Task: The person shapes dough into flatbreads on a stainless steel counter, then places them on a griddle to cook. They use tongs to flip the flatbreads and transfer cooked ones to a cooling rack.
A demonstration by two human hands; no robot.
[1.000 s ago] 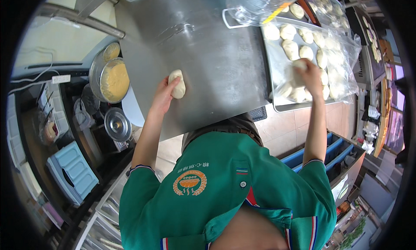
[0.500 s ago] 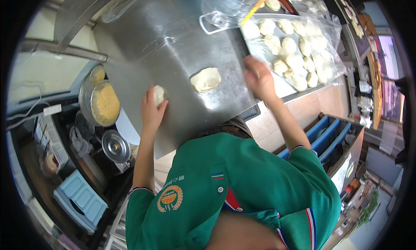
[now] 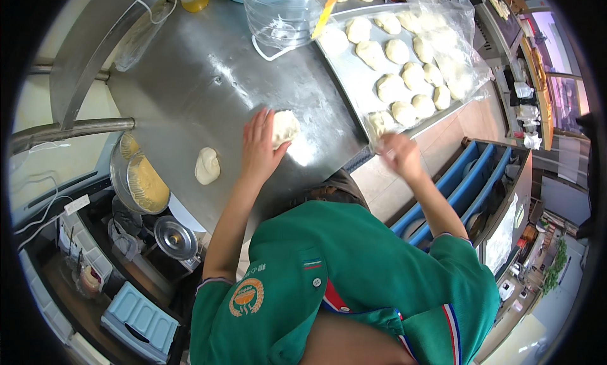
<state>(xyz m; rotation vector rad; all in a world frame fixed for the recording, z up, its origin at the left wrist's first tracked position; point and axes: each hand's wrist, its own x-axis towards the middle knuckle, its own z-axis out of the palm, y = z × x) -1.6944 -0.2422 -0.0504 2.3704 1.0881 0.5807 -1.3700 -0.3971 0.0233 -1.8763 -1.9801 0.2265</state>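
Observation:
On the steel worktop point(image 3: 190, 68), my left hand point(image 3: 259, 144) cups a pale dough piece point(image 3: 286, 127). Its fingers lie along the left side and the thumb along the near edge, covering part of it. A second dough piece point(image 3: 207, 166), smooth and oval, rests on the steel left of that hand. My right hand point(image 3: 399, 155) hovers by the near corner of a metal tray point(image 3: 346, 90), close to a dough piece point(image 3: 380, 122) at that corner. Motion blurs its fingers, so I cannot tell whether it grips anything. Several rounded dough pieces lie on the tray, partly under clear plastic point(image 3: 465, 68).
At left stands a bowl of yellow filling point(image 3: 147, 185), with a lidded metal pot point(image 3: 176, 237) nearer me. A clear plastic tub point(image 3: 278, 17) sits at the worktop's far side. Blue-edged drawers point(image 3: 458, 182) stand at right, and a metal rail point(image 3: 76, 132) juts in from the left.
My left hand has moved right, from the left dough piece to the one in the middle. My right hand has come nearer me, to the tray's near corner. The whole view has shifted.

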